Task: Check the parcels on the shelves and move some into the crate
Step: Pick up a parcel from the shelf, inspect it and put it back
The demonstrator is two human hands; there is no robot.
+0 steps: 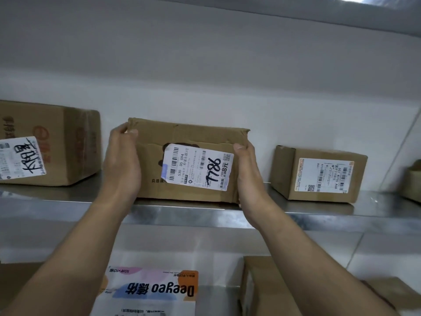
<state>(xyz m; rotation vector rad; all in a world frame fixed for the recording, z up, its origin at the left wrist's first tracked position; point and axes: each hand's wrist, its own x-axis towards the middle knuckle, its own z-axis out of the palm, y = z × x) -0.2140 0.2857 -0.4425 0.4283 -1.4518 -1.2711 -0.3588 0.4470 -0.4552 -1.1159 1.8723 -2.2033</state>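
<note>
A brown cardboard parcel [189, 140] with a white label marked 7786 stands on the upper metal shelf [319, 212]. My left hand [121, 165] grips its left end, thumb on the front and fingers curled round the top corner. My right hand [249, 176] holds its right end, thumb on the front edge. The parcel's bottom edge rests on the shelf. No crate is in view.
A larger carton [68, 144] with a handwritten label sits to the left on the same shelf. A small labelled box [319, 174] sits to the right, another parcel [412, 181] at the far right edge. On the lower shelf are a white Deeyeo package [150, 290] and brown boxes [255, 286].
</note>
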